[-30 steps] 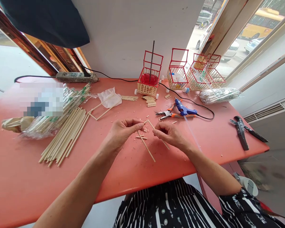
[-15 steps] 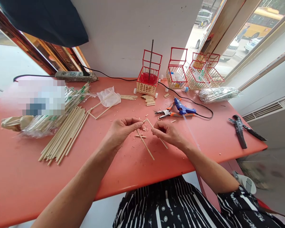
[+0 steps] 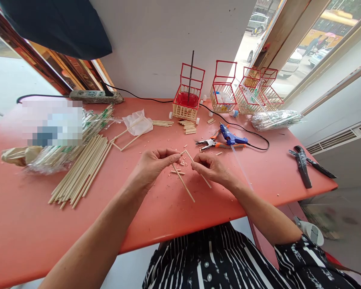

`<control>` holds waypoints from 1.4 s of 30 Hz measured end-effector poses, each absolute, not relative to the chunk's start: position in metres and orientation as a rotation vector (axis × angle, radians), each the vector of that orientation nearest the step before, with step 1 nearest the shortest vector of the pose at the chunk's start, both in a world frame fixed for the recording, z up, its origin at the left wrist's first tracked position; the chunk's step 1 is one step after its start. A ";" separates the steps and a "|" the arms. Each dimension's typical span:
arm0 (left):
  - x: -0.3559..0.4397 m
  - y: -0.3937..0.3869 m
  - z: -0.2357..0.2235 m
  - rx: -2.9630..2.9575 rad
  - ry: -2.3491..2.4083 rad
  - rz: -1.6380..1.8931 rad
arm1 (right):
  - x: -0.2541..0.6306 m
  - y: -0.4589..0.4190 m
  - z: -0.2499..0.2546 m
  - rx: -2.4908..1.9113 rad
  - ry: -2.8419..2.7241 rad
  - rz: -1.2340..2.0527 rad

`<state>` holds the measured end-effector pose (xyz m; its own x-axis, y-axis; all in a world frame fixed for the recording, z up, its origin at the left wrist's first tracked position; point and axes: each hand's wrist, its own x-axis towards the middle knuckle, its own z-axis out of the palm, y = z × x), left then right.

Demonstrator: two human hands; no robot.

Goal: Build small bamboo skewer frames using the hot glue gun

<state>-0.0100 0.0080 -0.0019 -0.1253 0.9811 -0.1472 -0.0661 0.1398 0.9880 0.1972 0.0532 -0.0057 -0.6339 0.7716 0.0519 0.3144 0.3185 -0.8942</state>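
My left hand [image 3: 158, 162] is closed in a pinch on joined wooden sticks [image 3: 184, 183]; a short piece points toward the right hand and a long one slants down toward me. Between the fingers of my right hand [image 3: 209, 167] is another thin wooden stick [image 3: 205, 180], its upper end meeting or nearly meeting the tip of the short piece. Whether the ends touch, I cannot tell. Below and between the hands, short cut pieces [image 3: 178, 172] and crumbs lie on the red table [image 3: 132, 224].
A blue glue gun [image 3: 233, 138] rests by orange-handled pliers [image 3: 210, 143]. Black cutters [image 3: 302, 166] lie at the right edge. Long sticks [image 3: 81, 172] are piled left, near a three-sided stick frame [image 3: 117, 145]. Small stick carts [image 3: 186, 100] with red handles stand along the back.
Both hands keep their grip and the sticks stay in nearly the same position. Only a very slight shift of the whole view is visible.
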 end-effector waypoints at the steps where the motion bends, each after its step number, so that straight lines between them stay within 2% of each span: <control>1: -0.010 0.008 -0.001 0.998 1.328 1.220 | 0.197 0.053 -0.006 -0.946 -2.118 1.275; 42: -0.012 0.008 -0.002 1.037 1.332 1.185 | 0.197 0.053 -0.008 -0.928 -2.184 1.267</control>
<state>-0.0124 0.0081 -0.0023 -0.0995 0.9846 -0.1440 -0.0286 0.1418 0.9895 0.1968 0.0529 -0.0082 -0.6736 0.7377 0.0456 0.3266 0.3524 -0.8770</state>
